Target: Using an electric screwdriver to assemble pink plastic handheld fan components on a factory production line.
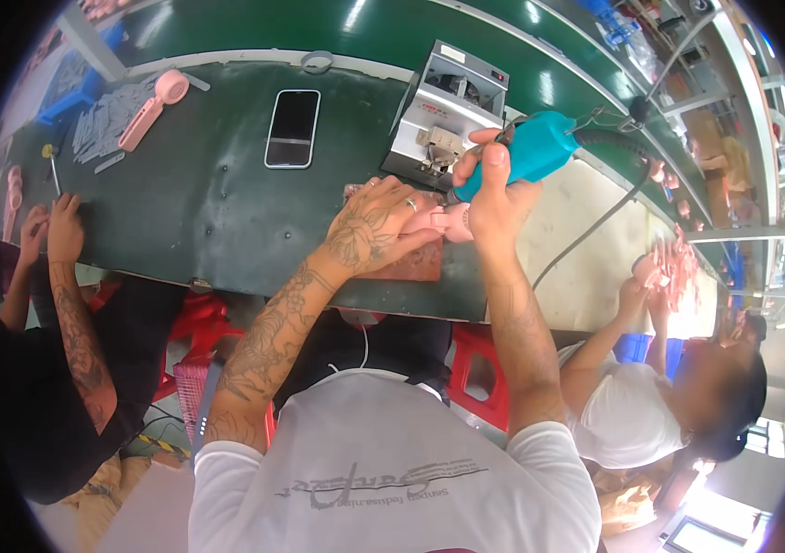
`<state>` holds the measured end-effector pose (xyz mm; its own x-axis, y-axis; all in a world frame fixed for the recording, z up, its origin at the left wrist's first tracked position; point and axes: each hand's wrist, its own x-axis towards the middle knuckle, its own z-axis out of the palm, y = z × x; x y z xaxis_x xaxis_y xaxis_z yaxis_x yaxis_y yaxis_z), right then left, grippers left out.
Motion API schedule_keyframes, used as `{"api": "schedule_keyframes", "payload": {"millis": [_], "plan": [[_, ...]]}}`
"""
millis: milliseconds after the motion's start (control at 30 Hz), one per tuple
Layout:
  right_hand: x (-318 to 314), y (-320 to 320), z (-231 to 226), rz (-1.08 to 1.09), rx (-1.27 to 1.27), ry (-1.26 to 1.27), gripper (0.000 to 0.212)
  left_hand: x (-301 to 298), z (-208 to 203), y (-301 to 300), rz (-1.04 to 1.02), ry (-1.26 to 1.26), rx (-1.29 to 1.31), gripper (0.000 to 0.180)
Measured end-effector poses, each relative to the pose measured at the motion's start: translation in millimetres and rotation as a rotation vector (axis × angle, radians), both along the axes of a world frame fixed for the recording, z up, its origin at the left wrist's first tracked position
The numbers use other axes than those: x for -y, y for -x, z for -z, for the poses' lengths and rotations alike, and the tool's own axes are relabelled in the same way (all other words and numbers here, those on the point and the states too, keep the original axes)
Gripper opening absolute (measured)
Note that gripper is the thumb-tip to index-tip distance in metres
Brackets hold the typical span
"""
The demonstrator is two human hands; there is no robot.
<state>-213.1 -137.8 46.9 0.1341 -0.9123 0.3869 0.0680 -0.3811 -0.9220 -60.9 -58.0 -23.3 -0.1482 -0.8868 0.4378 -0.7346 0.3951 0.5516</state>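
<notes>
A white shirt (392,461) fronts the green bench (162,221). Over its near edge, the right hand's (503,203) fingers wrap a teal tool (535,147); the left hand's (376,221) close on a pink piece (455,223) above a reddish pad (411,265). Beyond, near the far edge: a phone (293,127) and grey machine (443,101).

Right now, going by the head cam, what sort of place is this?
Probably a factory assembly line: a long green bench, a teal handheld tool, and a heap of pink parts by a co-worker.
</notes>
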Motion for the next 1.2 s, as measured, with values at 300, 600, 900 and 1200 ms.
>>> {"api": "schedule_keyframes", "payload": {"millis": [300, 600, 900, 1200], "plan": [[-3.7, 5.5, 11.9, -0.019, -0.017, -0.101, 0.030, -1.4, 0.5, 0.1, 0.011, -0.038, 0.015, 0.047], [3.1, 8.3, 35.9, -0.066, -0.028, -0.035, 0.034, 2.3, 3.9, 2.6, 0.002, -0.081, -0.011, 0.044], [6.0, 5.0, 26.8, -0.069, -0.021, -0.034, 0.042, 1.2, 7.4, 2.7, 0.013, -0.099, -0.002, 0.044], [31.4, -33.4, 3.0, -0.049, 0.083, 0.151, 0.033, -1.8, 5.2, -5.3, 0.053, -0.137, -0.021, 0.040]]}}
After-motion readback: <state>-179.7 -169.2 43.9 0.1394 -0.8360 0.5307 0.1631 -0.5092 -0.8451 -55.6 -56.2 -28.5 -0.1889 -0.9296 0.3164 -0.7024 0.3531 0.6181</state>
